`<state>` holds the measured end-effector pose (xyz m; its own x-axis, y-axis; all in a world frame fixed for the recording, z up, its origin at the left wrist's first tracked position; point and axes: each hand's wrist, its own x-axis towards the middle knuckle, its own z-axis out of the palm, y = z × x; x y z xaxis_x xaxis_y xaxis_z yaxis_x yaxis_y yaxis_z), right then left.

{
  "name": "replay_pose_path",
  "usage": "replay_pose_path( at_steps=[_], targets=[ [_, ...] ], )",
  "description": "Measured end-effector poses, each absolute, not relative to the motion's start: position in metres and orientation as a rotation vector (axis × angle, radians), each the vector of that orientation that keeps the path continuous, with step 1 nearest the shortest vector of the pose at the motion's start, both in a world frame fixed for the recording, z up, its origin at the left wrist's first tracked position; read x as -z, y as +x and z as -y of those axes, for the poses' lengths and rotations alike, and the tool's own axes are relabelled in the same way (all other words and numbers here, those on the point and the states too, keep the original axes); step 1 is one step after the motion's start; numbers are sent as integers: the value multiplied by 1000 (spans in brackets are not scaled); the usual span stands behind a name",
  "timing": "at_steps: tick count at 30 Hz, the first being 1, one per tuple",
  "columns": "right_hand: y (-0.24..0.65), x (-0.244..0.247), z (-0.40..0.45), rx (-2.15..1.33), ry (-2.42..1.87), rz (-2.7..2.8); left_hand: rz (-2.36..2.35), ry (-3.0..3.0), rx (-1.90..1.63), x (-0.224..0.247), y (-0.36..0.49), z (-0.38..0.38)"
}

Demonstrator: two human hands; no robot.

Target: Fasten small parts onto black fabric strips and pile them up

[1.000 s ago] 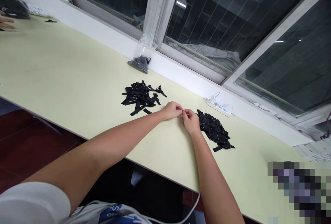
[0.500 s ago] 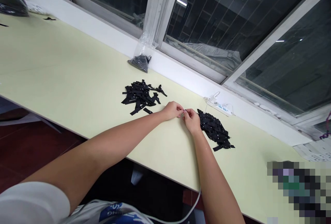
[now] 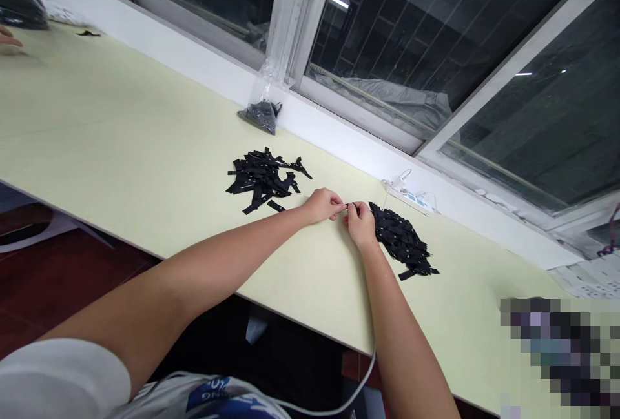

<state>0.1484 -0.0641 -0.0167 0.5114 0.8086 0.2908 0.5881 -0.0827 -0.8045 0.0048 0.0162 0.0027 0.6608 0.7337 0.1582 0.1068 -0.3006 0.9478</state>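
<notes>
Between the two piles, my left hand and my right hand meet fingertip to fingertip above the pale table. Both are pinched on one small black strip, mostly hidden by the fingers. A loose pile of black strips lies beyond my left hand, to its left. A denser pile of black strips sits just right of my right hand.
A clear bag of black pieces leans near the window wall. A white power strip lies behind the right pile. Another person's hand shows at the far left, near a dark bag.
A bit more of the black strip shows between my fingertips. My right fingers have shifted slightly. Another person's hand has come into view at the far left edge.
</notes>
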Motion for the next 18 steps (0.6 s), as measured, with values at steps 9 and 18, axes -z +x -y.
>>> replay_pose_path(
  at_steps=[9, 18],
  targets=[
    [145, 11, 68, -244, -1756, 1106, -659, 1780, -737, -1, 6, -17],
    [143, 5, 70, -205, -1790, 1042, -664, 1725, -715, -8, 5, -11]
  ],
)
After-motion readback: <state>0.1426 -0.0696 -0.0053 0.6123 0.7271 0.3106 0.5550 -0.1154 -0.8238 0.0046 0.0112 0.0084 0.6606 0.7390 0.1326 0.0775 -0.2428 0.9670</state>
